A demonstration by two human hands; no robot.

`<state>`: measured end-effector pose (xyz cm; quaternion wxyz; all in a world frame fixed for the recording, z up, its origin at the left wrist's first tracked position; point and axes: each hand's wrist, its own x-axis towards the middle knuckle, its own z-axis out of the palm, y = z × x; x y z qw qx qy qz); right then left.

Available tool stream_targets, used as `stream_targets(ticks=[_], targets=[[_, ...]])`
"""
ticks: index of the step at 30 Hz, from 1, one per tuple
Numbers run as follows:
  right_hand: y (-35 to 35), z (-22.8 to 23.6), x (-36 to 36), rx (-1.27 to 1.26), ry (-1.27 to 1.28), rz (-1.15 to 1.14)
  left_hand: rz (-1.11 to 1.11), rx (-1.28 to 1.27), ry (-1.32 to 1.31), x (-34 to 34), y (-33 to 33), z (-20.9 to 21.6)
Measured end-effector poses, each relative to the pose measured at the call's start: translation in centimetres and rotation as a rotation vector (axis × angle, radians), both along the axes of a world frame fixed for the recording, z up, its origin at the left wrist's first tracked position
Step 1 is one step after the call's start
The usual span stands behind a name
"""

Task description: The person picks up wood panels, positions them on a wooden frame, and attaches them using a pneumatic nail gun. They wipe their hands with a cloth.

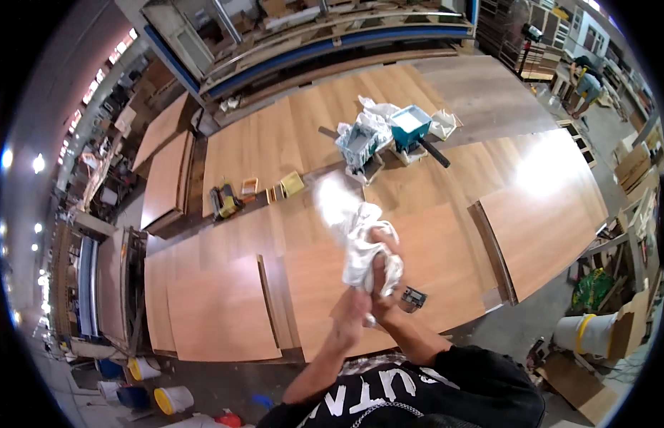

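One left hand (357, 305), one right hand (380, 267), one cloth (358, 260); toward the far edge of the desk (432, 264), two teal tubs (410, 134); near its left edge, one nail gun (225, 202); beyond the near left corner, two yellow-rimmed buckets (178, 400)

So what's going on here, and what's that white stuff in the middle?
Someone has a crumpled white cloth bunched up in their right hand, above a wood panel. Their left hand is by the cloth's lower end, too blurry to tell if it's gripping. Farther back sits a teal container, and a yellow tool lies off to the left.
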<state>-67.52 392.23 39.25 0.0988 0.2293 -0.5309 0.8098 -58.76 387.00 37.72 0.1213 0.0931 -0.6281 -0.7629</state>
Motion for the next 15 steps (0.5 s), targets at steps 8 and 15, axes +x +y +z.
stream_targets(ticks=[8, 15], targets=[[4.8, 4.0, 2.3, -0.279, -0.296, 0.239, 0.180, -0.183, 0.035, 4.8, 3.8, 6.3], [3.1, 0.9, 4.4, -0.030, -0.092, 0.443, 0.381, -0.032, 0.284, 4.4, 6.4, -0.3]])
